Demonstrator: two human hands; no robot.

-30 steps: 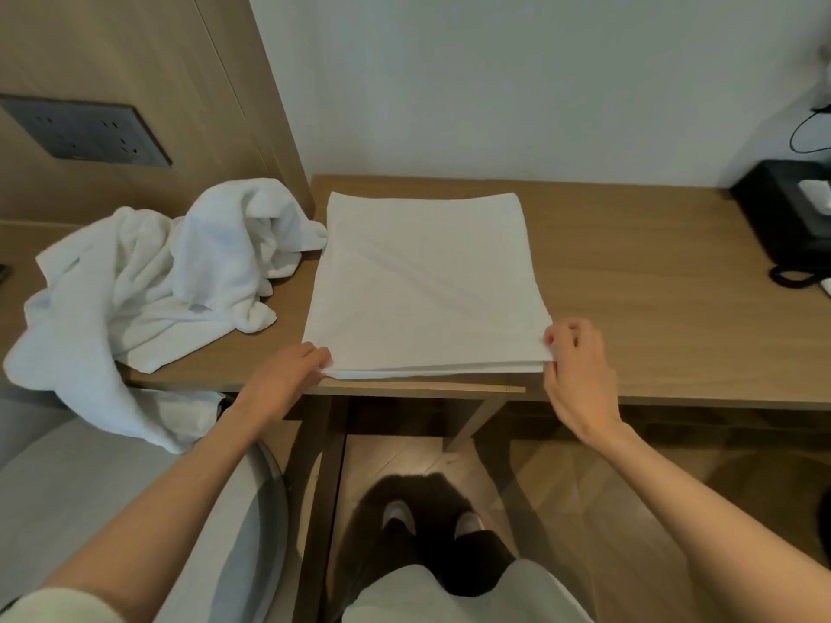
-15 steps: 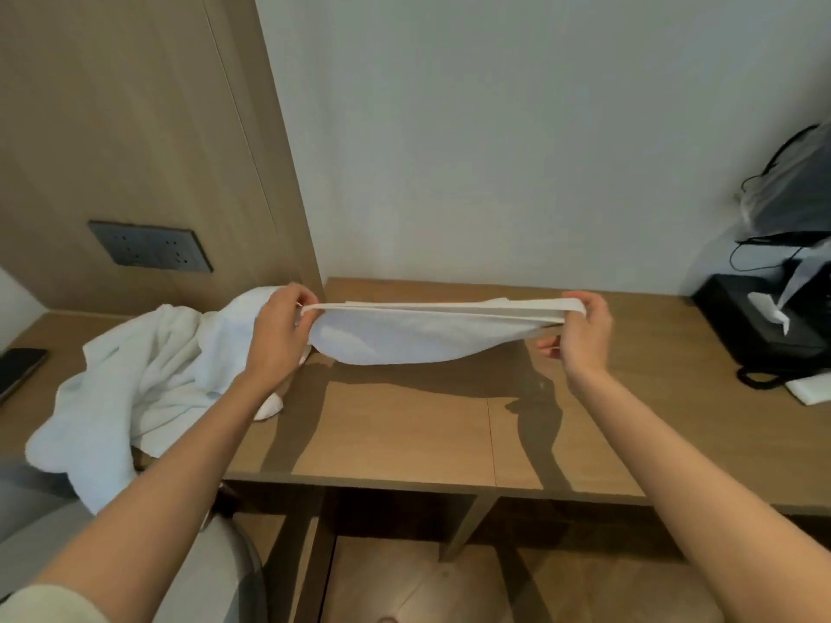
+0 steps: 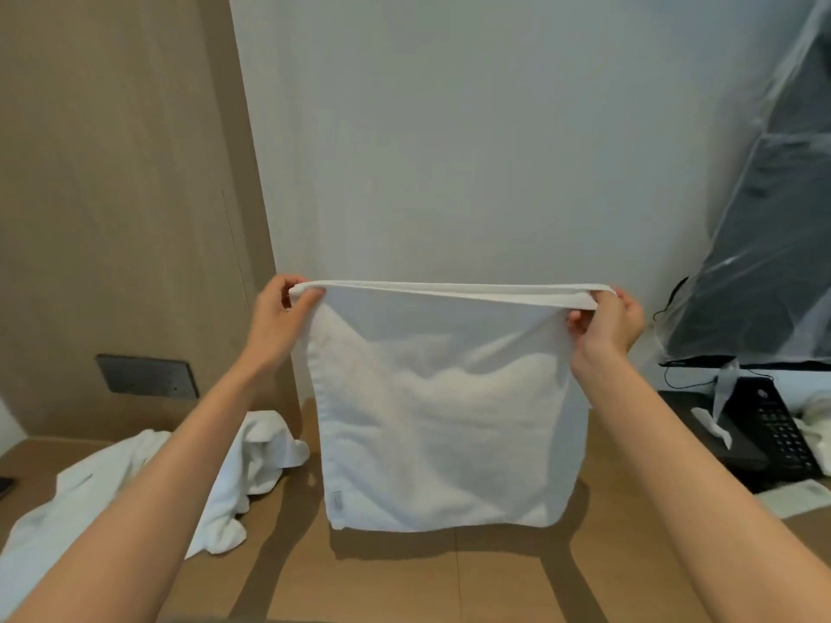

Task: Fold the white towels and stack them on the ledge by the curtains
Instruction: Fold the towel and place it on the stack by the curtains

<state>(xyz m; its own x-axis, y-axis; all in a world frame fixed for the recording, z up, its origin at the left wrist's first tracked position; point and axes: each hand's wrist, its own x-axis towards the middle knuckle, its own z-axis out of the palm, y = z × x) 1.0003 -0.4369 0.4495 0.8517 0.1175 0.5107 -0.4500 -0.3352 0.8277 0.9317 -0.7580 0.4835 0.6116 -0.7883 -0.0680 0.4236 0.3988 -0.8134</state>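
Where your bare forearms come in over the near edge of the wooden bench (image 3: pixel 404 577), they run up and inward toward the middle of the view. Under your left forearm, on the left part of the bench, a crumpled white towel heap (image 3: pixel 265 447) lies loose and unfolded, trailing toward the lower left.

Beyond it, above the middle of the bench, the folded white towel (image 3: pixel 440 420) hangs as a flat, nearly square panel with its broad face toward you. Neither axis is clearly the longer. Its top edge runs level from left to right and is pulled taut, and the free bottom edge points straight down at the bench. You cannot tell whether that edge touches the wood. A small label (image 3: pixel 336 501) sits at the towel's lower left corner.

Your left grip (image 3: pixel 279 317) pinches the top left corner, fingers and thumb curled on the layered edge. Your right grip (image 3: pixel 607 319) pinches the top right corner the same way, so the towel hangs between your two hands.

Farther back on the right of the bench, a black telephone (image 3: pixel 773 424) stands well apart from the towel. On the left, a dark socket panel (image 3: pixel 146 375) is set in the wood wall panel (image 3: pixel 112 173). Behind the towel rises a plain pale wall (image 3: pixel 449 128). At the far right, a dark screen under clear plastic wrap (image 3: pixel 764 263) slants across the corner.
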